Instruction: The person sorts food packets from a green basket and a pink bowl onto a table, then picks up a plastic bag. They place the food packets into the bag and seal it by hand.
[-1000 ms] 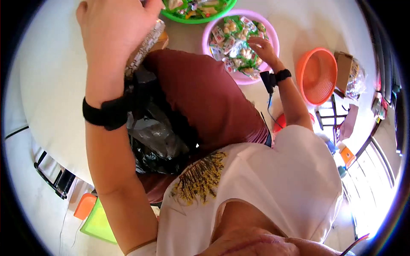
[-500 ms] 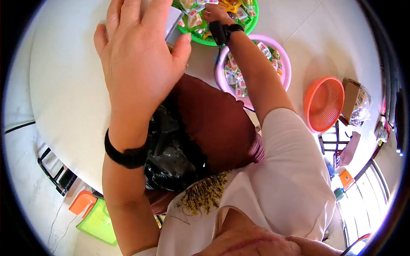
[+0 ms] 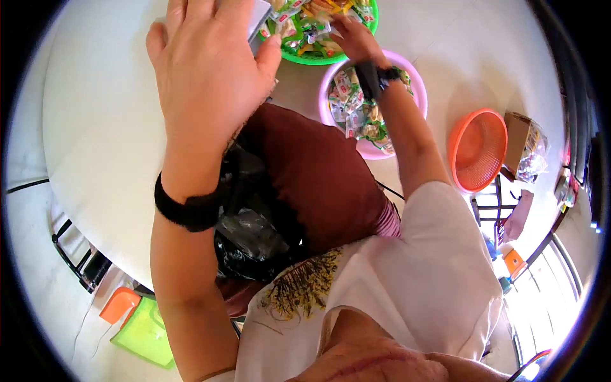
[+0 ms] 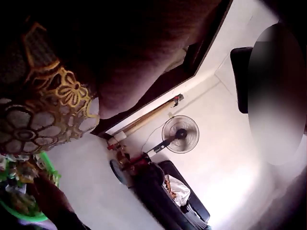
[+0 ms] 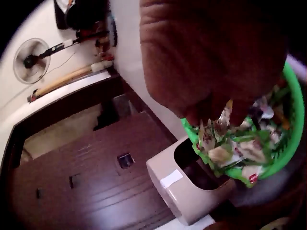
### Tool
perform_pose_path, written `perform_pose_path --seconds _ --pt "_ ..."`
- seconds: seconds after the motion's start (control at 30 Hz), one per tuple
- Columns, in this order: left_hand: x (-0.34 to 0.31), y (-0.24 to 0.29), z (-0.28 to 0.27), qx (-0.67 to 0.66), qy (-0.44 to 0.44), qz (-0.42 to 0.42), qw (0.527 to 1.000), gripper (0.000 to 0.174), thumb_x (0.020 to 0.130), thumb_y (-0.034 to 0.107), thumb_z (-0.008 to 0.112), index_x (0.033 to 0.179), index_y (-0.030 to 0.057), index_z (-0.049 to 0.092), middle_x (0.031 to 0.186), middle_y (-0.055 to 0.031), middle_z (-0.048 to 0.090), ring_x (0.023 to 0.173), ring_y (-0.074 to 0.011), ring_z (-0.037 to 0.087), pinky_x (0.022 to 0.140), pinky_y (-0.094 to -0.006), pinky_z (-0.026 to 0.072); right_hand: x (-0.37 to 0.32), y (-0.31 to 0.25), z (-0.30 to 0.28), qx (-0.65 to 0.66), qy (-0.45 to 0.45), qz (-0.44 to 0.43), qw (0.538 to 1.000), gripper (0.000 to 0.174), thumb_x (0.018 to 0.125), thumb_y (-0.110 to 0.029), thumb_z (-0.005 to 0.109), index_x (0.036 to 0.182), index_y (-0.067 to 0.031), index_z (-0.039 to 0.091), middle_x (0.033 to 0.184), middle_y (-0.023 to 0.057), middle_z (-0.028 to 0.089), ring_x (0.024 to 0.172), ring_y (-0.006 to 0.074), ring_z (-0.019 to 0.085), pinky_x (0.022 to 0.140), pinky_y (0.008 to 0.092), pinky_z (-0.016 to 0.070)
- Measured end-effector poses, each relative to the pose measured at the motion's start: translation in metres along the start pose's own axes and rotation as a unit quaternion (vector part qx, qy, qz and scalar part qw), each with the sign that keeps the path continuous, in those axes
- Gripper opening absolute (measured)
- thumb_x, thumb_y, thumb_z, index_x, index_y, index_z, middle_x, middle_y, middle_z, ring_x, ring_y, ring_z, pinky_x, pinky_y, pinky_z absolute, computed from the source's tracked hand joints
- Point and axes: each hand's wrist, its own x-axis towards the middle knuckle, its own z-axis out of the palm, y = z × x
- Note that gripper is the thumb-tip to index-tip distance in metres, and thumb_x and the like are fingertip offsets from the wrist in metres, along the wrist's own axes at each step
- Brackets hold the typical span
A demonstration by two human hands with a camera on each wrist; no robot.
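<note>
My left hand (image 3: 210,83) lies with its fingers straight beside a grey-white flat-edged object (image 3: 259,18), at the top of the head view. Its palm is turned away. My right hand (image 3: 358,41) is over the right rim of a green basket (image 3: 312,60) full of small wrapped snack packets (image 5: 244,151). In the right wrist view its fingers curl down and pinch a light snack packet (image 5: 224,116), partly hidden by the hand. Just below that wrist stands a pink basin (image 3: 417,89) holding more such packets.
A black plastic bag (image 3: 251,235) lies on the person's lap. To the right are an orange basket (image 3: 477,153) and a cardboard box (image 3: 520,143). A beige open-topped container (image 5: 168,184) stands beside the green basket. A standing fan (image 4: 181,134) is farther off.
The right hand went from over the pink basin into the green basket, then drew back to its right rim. The left hand moved slightly right and its fingers came into fuller view.
</note>
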Motion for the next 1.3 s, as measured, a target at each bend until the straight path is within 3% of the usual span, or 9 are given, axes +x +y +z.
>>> perform_pose_path --seconds 0.13,0.2,0.4,0.63,0.8,0.93,1.1,1.2,1.3 --pt "-0.001 0.000 0.003 0.016 0.007 0.001 1.000 0.052 0.071 0.027 0.066 0.120 0.0210 0.050 0.130 -0.0103 0.043 0.121 -0.0331 0.038 0.094 -0.0488 0.0317 -0.108 -0.007 -0.056 0.301 -0.012 0.142 0.943 0.035 0.084 -0.019 0.056 0.114 -0.0024 0.051 0.109 0.0155 0.057 0.102 0.0278 0.054 0.089 0.0357 0.0424" --pt "-0.001 0.000 0.004 0.020 0.013 0.005 1.000 0.052 0.072 0.028 0.066 0.120 0.0210 0.050 0.131 -0.0100 0.042 0.121 -0.0328 0.037 0.094 -0.0493 0.0319 -0.161 -0.011 -0.079 0.607 0.035 0.325 0.725 0.036 0.084 -0.020 0.056 0.115 -0.0014 0.051 0.112 0.0171 0.056 0.104 0.0285 0.053 0.090 0.0354 0.0416" --pt "-0.002 -0.004 0.009 0.044 0.023 0.022 0.999 0.052 0.072 0.030 0.065 0.121 0.0201 0.049 0.131 -0.0099 0.042 0.122 -0.0320 0.037 0.094 -0.0497 0.0320 -0.229 0.027 -0.087 -0.045 0.006 0.303 0.952 0.034 0.080 -0.025 0.059 0.105 -0.0014 0.059 0.113 0.0189 0.055 0.107 0.0275 0.051 0.089 0.0351 0.0414" --pt "0.001 0.000 0.004 0.025 -0.001 0.012 1.000 0.052 0.072 0.029 0.065 0.120 0.0186 0.050 0.131 -0.0102 0.042 0.121 -0.0327 0.037 0.095 -0.0490 0.0308 -0.071 -0.029 0.010 0.167 -0.021 0.169 0.971 0.029 0.079 -0.022 0.055 0.094 0.0015 0.060 0.079 0.0147 0.062 0.072 0.0214 0.060 0.066 0.0338 0.0468" --pt "0.001 0.000 0.003 0.020 -0.005 0.026 0.999 0.052 0.070 0.029 0.066 0.119 0.0171 0.051 0.129 -0.0117 0.044 0.120 -0.0330 0.038 0.095 -0.0479 0.0306 0.027 0.069 0.155 0.061 -0.070 0.129 0.987 0.034 0.078 -0.031 0.059 0.097 -0.0019 0.061 0.082 0.0132 0.064 0.074 0.0231 0.062 0.067 0.0336 0.0487" --pt "0.002 -0.001 0.003 0.012 -0.010 0.022 1.000 0.052 0.070 0.029 0.066 0.119 0.0171 0.052 0.127 -0.0130 0.045 0.119 -0.0333 0.039 0.095 -0.0473 0.0312 0.070 0.061 0.181 0.182 -0.077 0.458 0.867 0.047 0.071 -0.041 0.061 0.090 0.0018 0.061 0.087 0.0170 0.065 0.081 0.0260 0.064 0.070 0.0359 0.0496" --pt "0.002 -0.001 0.005 0.008 0.000 0.029 1.000 0.052 0.070 0.029 0.066 0.119 0.0189 0.052 0.127 -0.0129 0.045 0.118 -0.0336 0.039 0.095 -0.0474 0.0315 0.077 0.045 0.161 -0.245 -0.205 0.016 0.947 0.026 0.077 -0.031 0.053 0.074 -0.0088 0.065 0.079 0.0085 0.066 0.074 0.0220 0.063 0.064 0.0359 0.0498" --pt "0.001 -0.001 0.003 0.009 0.007 0.031 0.999 0.051 0.071 0.030 0.065 0.119 0.0201 0.051 0.128 -0.0118 0.045 0.119 -0.0333 0.039 0.094 -0.0480 0.0320 0.047 0.040 0.147 0.189 -0.108 0.347 0.912 0.029 0.077 -0.033 0.055 0.073 -0.0067 0.064 0.074 0.0092 0.066 0.068 0.0196 0.063 0.059 0.0354 0.0499" --pt "0.001 -0.001 0.004 0.023 0.011 0.028 0.999 0.051 0.072 0.030 0.065 0.119 0.0204 0.051 0.129 -0.0105 0.044 0.120 -0.0326 0.039 0.093 -0.0487 0.0327 -0.016 -0.011 0.068 0.333 -0.071 0.346 0.874 0.022 0.081 -0.024 0.062 0.081 -0.0029 0.059 0.061 0.0029 0.054 0.051 0.0129 0.052 0.046 0.0279 0.0429"
